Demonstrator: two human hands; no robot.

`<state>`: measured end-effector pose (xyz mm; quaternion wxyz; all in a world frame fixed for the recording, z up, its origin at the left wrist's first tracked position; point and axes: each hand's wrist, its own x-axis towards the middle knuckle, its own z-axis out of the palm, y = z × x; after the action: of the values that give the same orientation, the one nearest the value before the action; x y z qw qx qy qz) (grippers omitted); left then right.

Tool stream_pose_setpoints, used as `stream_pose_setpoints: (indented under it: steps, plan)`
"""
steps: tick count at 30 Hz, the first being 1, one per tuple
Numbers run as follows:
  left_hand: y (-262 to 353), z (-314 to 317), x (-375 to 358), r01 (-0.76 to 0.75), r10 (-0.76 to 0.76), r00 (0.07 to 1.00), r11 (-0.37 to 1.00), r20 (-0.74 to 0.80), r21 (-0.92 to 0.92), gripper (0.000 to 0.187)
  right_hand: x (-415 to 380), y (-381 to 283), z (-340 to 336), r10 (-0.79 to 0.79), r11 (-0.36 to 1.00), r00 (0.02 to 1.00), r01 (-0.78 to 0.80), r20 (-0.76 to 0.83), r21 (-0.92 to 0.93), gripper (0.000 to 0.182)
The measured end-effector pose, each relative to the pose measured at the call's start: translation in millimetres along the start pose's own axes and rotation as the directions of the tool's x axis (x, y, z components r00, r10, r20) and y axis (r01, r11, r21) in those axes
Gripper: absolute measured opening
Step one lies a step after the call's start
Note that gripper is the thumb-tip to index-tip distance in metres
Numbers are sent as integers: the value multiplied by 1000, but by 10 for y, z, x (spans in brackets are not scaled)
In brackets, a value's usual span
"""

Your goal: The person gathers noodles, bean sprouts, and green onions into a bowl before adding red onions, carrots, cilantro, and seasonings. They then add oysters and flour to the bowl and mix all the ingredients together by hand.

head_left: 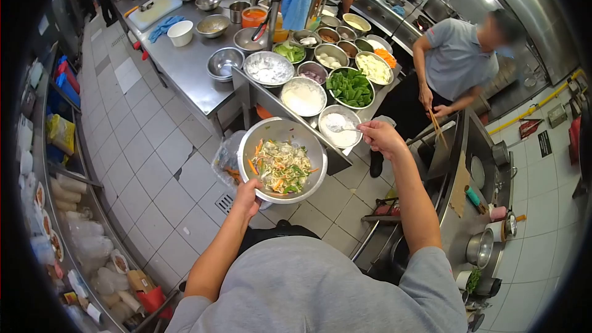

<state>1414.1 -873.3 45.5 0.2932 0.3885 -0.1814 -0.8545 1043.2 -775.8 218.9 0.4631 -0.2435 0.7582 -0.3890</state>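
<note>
My left hand (246,199) grips the rim of a steel mixing bowl (250,142), held tilted in front of me. Inside it lie mixed shredded vegetables (283,166) with orange strips and green leaves. In my right hand (383,138) is a spoon (350,127), its handle pinched between the fingers. White powder heaps on the spoon, which is over a bowl of white powder (339,139) at the counter's near edge. Close by stand another bowl of white powder (303,97) and a bowl of green leaves (350,87).
A co-worker (459,55) at the right holds long chopsticks (438,129) near a steel station. Ingredient bowls crowd the counter, among them sliced pale vegetables (374,68). Shelves with bags and packets (86,234) line the left. A plastic bag (228,154) hangs below the counter.
</note>
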Motion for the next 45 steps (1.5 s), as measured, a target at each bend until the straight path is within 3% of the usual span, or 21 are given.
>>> stream_pose_setpoints:
  steps: [6, 7, 9, 10, 11, 13, 17, 19, 20, 22, 25, 29, 31, 32, 34, 35, 39, 41, 42, 43, 45]
  plan:
    - [-6, -8, 12, -21, 21, 1000, 1000, -10, -3, 45, -395, -216, 543, -121, 988, 982, 133, 143, -78, 22]
    - [-3, -11, 4, -18, 18, 1000, 1000, -7, 10, 43, -435, -171, 650, -193, 957, 966, 223, 169, -184, 22]
    - [15, -15, -12, -24, 24, 1000, 1000, -7, -5, 42, -437, 31, 894, -306, 922, 922, 350, 239, -167, 26]
    - [33, -9, -25, -12, 12, 1000, 1000, -2, -9, 43, -459, 94, 1034, -276, 904, 936, 330, 217, -274, 26]
    - [47, 5, -41, 0, 0, 1000, 1000, 7, -12, 43, -456, 193, 1174, -424, 790, 877, 481, 227, -380, 25]
    - [62, 45, -77, -24, 25, 999, 1000, 25, -20, 45, -433, 294, 1425, -513, 682, 817, 574, 262, -454, 24]
    - [86, 27, -161, -29, 29, 999, 999, 18, 22, 50, -479, 177, 1604, -539, 557, 788, 598, 296, -576, 25]
    - [76, 2, -185, -21, 20, 1000, 999, 18, 43, 51, -409, 206, 1517, -637, 312, 691, 636, 341, -706, 26]
    - [68, -7, -197, -40, 39, 999, 999, 24, 14, 53, -423, 235, 1445, -638, 312, 692, 634, 339, -707, 26]
    - [77, -19, -215, -57, 58, 998, 998, 18, -23, 56, -552, 206, 1324, -658, 140, 610, 675, 442, -724, 30]
    - [24, -98, -130, -101, 101, 995, 992, 5, -75, 56, -657, 258, 1212, -692, 47, 530, 711, 491, -701, 31]
    - [-11, -80, -36, -120, 119, 993, 992, -12, -45, 55, -512, 115, 883, -808, 176, 559, 528, 185, -831, 34]
    - [-11, 4, -58, -104, 104, 994, 994, 10, -39, 55, -313, 155, 645, -761, 220, 643, 372, 80, -902, 35]
    - [-20, 27, -65, -104, 104, 994, 994, 20, -28, 55, -201, 210, 553, -761, 221, 645, 354, 65, -909, 35]
    - [-37, 68, -85, -97, 96, 995, 995, 33, 2, 56, 24, 364, 413, -643, 197, 764, 233, 54, -952, 34]
    - [-58, 95, -98, -92, 92, 995, 996, 42, 3, 56, 118, 463, 380, -644, 198, 764, 223, 45, -955, 34]
    - [-57, 136, -123, -59, 60, 998, 998, 36, -35, 54, 266, 584, 442, -511, 355, 859, 242, 29, -903, 31]
    - [-72, 105, -115, -74, 75, 997, 997, 33, -20, 54, 429, 725, 399, -488, 664, 873, 364, -9, -653, 32]
    - [-82, 78, -99, -73, 73, 997, 997, 32, -20, 54, 402, 662, 361, -366, 826, 929, 299, -51, -478, 33]
    - [-85, 55, -80, -57, 57, 998, 998, 37, -17, 54, 393, 610, 314, -366, 826, 929, 298, -53, -479, 33]
    - [-85, 45, -66, -45, 45, 998, 999, 46, -14, 55, 370, 504, 232, -3, 999, 992, -1, -123, -35, 33]
